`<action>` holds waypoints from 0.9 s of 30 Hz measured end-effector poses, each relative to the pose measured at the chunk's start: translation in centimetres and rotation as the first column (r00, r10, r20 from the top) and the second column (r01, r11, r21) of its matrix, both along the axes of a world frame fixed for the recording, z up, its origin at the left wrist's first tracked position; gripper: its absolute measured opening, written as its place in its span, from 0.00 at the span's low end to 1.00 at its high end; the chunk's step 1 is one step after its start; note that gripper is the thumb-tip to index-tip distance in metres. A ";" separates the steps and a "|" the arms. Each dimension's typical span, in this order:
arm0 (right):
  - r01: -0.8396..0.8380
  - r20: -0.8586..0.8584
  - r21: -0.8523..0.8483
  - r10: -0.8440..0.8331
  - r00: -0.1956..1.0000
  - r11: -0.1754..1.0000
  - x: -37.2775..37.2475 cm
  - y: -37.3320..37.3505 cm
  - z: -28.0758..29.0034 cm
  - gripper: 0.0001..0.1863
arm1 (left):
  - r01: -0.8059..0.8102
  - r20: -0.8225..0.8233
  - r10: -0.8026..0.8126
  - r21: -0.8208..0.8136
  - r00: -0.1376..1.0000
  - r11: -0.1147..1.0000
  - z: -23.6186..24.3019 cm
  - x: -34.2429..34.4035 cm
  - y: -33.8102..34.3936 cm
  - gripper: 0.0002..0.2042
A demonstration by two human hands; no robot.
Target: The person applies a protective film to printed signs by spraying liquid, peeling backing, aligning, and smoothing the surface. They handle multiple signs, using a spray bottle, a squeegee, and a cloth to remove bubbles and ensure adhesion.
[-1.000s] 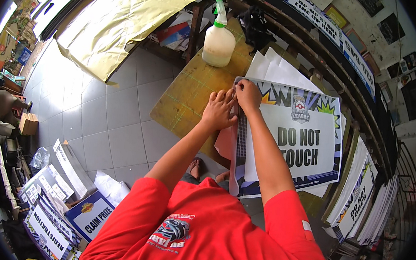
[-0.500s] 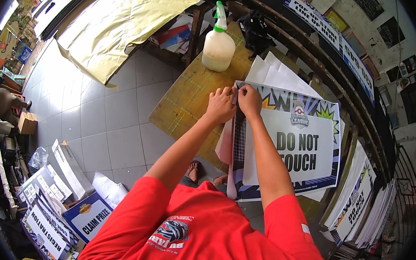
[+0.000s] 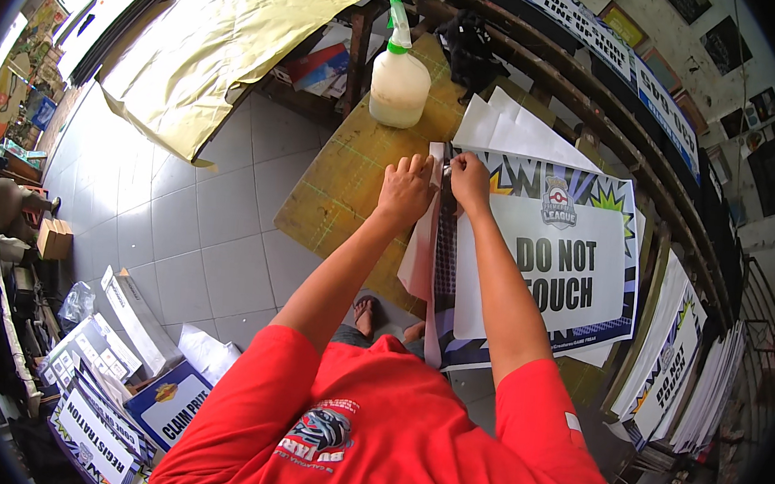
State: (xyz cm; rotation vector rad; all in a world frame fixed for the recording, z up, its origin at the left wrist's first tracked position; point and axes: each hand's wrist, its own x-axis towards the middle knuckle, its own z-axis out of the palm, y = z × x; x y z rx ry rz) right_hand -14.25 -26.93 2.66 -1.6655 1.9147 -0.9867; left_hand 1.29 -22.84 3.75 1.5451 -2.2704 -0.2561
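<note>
- Small shiny object (image 3: 448, 167) at the right hand (image 3: 470, 183) — mostly covered by the fingers, too little showing to tell what it is.
- Printed sign (image 3: 574, 298): the right forearm (image 3: 505, 279) hides a strip of it, lettering included.
- Pale pink strip (image 3: 418, 258): partly under the fingers of the left hand (image 3: 404, 189).
- Desk (image 3: 342, 188): right part lost beneath the sign.
- Red shirt (image 3: 445, 438): cut off by the lower edge.
- Person at far left (image 3: 8, 200) — small, head blurred.
</note>
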 end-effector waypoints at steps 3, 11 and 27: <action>0.012 -0.041 0.009 -0.011 0.999 1.000 -0.9 -0.1 -0.4 0.09 | 0.001 -0.008 -0.002 -0.086 1.000 0.996 0.0 -0.6 0.4 0.26; 0.026 -0.077 -0.043 -0.029 0.997 0.999 0.5 1.9 1.4 0.11 | 0.178 -0.018 -0.185 -0.187 0.983 0.966 -1.4 -0.2 -0.6 0.21; -0.078 -0.366 0.399 0.236 0.900 0.914 2.7 27.4 6.6 0.19 | 0.092 -0.095 -0.109 -0.166 0.990 0.982 -1.8 -1.2 -0.3 0.29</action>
